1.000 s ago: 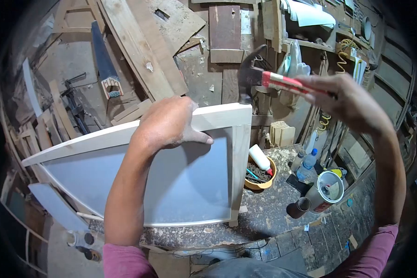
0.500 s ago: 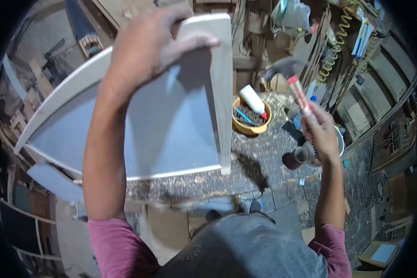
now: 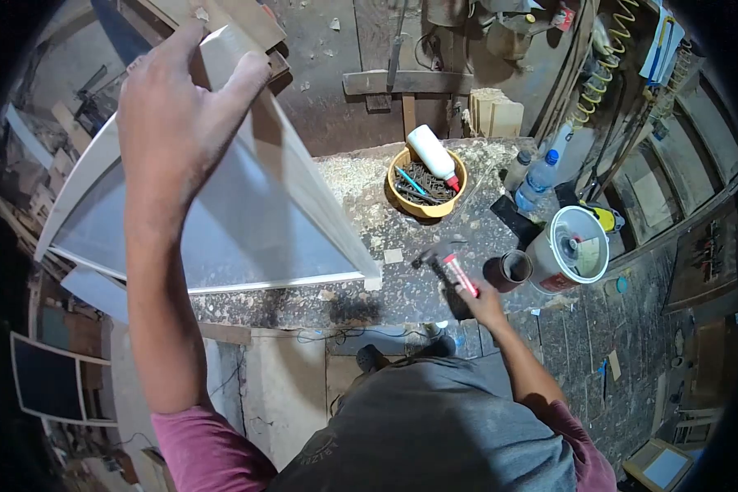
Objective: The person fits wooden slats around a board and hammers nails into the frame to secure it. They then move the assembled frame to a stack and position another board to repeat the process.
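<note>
My left hand grips the upper corner of a curved wooden frame with a pale panel, its thumb and fingers on either side of the wood. The frame stands tilted on the speckled workbench. Low over the bench, my right hand holds a hammer by its red and white handle, the head pointing left. Between the frame and the hammer lies a small pale square. Behind the hammer is a yellow bowl with nails, a blue pen and a white glue bottle.
Right of the hammer are a brown cup and a white bucket. A water bottle and a black flat object stand or lie behind them. Wood blocks sit at the back edge, near a coiled yellow hose.
The hammer in my right hand has come down and left, close to the bench. My left hand and the frame's top corner have shifted left, with the frame more tilted. The camera view has shifted.
</note>
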The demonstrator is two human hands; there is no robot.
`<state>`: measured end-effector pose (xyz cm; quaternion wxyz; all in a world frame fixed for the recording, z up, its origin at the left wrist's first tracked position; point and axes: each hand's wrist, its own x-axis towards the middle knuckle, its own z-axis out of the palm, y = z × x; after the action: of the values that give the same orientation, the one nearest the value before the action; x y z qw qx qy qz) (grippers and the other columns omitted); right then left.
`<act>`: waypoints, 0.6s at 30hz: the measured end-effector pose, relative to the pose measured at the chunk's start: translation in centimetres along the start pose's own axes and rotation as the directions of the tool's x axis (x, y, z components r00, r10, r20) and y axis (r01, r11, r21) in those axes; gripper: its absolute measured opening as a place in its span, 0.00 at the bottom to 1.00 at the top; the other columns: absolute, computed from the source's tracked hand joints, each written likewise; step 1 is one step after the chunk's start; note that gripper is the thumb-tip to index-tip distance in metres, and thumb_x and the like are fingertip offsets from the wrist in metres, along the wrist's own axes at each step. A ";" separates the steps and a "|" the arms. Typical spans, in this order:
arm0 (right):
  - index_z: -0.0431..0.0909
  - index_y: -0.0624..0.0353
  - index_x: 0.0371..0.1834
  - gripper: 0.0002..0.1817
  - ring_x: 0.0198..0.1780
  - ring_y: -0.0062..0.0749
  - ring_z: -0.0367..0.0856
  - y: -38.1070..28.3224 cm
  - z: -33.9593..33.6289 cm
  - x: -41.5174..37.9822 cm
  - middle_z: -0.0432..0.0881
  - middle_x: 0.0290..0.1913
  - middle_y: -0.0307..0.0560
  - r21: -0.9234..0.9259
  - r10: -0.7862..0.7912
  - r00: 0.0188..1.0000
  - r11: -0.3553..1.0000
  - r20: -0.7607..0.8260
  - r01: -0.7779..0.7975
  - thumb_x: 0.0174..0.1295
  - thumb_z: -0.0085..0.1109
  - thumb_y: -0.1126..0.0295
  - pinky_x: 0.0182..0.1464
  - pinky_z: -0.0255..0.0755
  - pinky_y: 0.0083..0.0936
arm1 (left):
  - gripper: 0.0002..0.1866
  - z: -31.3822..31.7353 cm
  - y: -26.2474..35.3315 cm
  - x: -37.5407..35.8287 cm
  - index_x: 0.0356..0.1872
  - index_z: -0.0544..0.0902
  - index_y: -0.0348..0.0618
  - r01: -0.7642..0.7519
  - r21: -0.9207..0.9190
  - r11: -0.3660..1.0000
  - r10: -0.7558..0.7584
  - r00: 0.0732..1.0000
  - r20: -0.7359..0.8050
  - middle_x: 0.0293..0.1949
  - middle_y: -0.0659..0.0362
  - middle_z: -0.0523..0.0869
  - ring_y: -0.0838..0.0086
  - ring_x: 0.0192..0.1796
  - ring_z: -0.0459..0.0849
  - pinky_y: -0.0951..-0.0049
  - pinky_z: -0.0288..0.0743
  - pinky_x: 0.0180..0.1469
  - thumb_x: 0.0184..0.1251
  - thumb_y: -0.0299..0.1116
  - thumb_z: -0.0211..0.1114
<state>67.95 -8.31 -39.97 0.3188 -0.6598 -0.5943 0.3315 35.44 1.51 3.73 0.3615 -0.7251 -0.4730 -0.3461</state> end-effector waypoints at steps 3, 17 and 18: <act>0.82 0.57 0.44 0.23 0.34 0.47 0.83 0.7 2.1 1.3 0.83 0.31 0.57 0.021 0.066 0.983 0.997 0.168 -0.071 0.58 0.63 0.49 0.39 0.74 0.37 | 0.19 -0.1 1.8 0.2 0.40 0.78 0.35 -0.012 0.002 1.000 0.012 1.000 0.025 0.28 0.47 0.81 0.61 0.29 0.79 0.66 0.72 0.37 0.65 0.45 0.61; 0.81 0.60 0.37 0.19 0.34 0.55 0.81 -2.6 3.3 8.8 0.82 0.30 0.60 0.173 -0.076 0.993 0.983 0.092 0.059 0.56 0.65 0.53 0.38 0.72 0.40 | 0.38 -2.3 -3.2 3.2 0.30 0.85 0.29 0.439 -0.304 0.846 -0.315 0.870 0.379 0.23 0.57 0.82 0.75 0.27 0.77 0.78 0.68 0.33 0.74 0.59 0.43; 0.82 0.59 0.37 0.20 0.33 0.55 0.82 -4.8 2.4 10.0 0.82 0.28 0.60 0.182 -0.154 0.988 0.971 -0.028 0.156 0.57 0.64 0.51 0.36 0.73 0.40 | 0.35 -2.4 -5.3 3.7 0.34 0.86 0.29 0.436 -0.265 0.860 -0.308 0.858 0.412 0.24 0.55 0.83 0.74 0.27 0.77 0.75 0.69 0.35 0.75 0.57 0.44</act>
<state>63.97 2.17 -38.03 0.4071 -0.5815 -0.6088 0.3542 31.23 2.64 9.13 0.0605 -0.7207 -0.5943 -0.3518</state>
